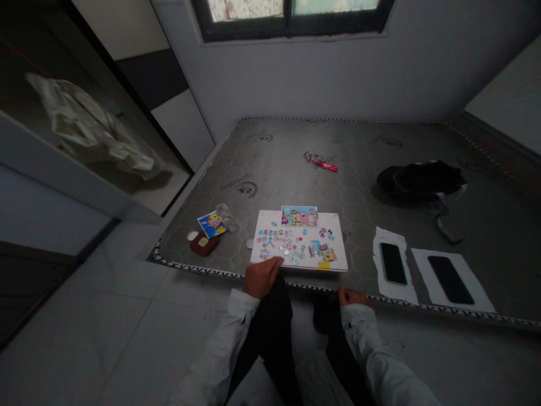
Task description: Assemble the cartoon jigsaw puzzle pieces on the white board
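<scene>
A white board [300, 264] lies near the front edge of the mat, with many small jigsaw pieces [281, 239] spread over its left half. A partly joined cartoon section [327, 253] is on its right side, and a picture card [300, 216] overlaps its back edge. My left hand [261, 276] is closed at the board's front left edge; whatever its fingers may hold is too small to make out. My right hand [354, 296] is curled at the mat's front edge, right of the board, and its fingertips are unclear.
On the left are a brown case [204, 243], a cartoon card [213, 224] and a clear plastic box [227, 217]. Two phones [393, 263] lie on white sheets at right. Behind are a red packet [323, 164] and a black bag [422, 179].
</scene>
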`<state>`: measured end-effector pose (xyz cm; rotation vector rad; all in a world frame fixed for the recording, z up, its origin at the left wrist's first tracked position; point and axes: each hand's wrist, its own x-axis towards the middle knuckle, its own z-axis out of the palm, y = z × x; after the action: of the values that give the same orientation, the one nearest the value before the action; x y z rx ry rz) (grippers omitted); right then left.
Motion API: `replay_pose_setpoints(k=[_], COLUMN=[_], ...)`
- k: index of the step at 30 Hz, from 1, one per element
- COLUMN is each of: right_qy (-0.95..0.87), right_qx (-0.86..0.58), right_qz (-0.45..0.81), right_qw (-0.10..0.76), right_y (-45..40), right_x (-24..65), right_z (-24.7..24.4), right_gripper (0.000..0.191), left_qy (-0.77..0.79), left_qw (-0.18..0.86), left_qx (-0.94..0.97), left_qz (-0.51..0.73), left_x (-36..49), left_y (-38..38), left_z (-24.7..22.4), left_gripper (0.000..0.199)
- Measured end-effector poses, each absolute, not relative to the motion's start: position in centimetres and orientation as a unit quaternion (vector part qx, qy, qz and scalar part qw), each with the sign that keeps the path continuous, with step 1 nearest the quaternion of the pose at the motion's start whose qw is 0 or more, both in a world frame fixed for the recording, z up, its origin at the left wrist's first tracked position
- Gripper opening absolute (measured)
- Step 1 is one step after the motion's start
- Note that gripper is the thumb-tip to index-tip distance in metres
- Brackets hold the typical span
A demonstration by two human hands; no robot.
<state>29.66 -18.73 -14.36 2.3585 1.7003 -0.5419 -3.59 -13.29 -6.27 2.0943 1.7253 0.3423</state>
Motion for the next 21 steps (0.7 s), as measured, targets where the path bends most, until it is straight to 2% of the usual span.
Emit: replay_pose_setpoints(k=[3,6,12,21], right_qy=[0.57,0.565,0.558,0.584], right_qx=[0.795,0.797,0.805,0.79], right_qz=[-0.183,-0.187,-0.178,-0.188], right_qw=[0.1,0.106,0.092,-0.009], right_y=[-18.7,-18.7,-18.9,-20.3], right_x=[29.7,29.5,29.4,29.2], right_z=[-14.5,-14.5,-14.3,-12.2], right_gripper=[0.063,0.064,0.064,0.064], left_qy=[0.525,0.491,0.494,0.501], left_qw=[0.241,0.255,0.242,0.221], left_qx=[0.817,0.832,0.834,0.835], left_qz=[0.01,-0.035,-0.046,-0.054], left_x=[-0.9,1.2,2.3,2.8], left_y=[-17.1,-18.8,-17.6,-17.8], left_z=[-8.0,-9.5,-9.5,-8.1], left_gripper=[0.056,0.049,0.054,0.053])
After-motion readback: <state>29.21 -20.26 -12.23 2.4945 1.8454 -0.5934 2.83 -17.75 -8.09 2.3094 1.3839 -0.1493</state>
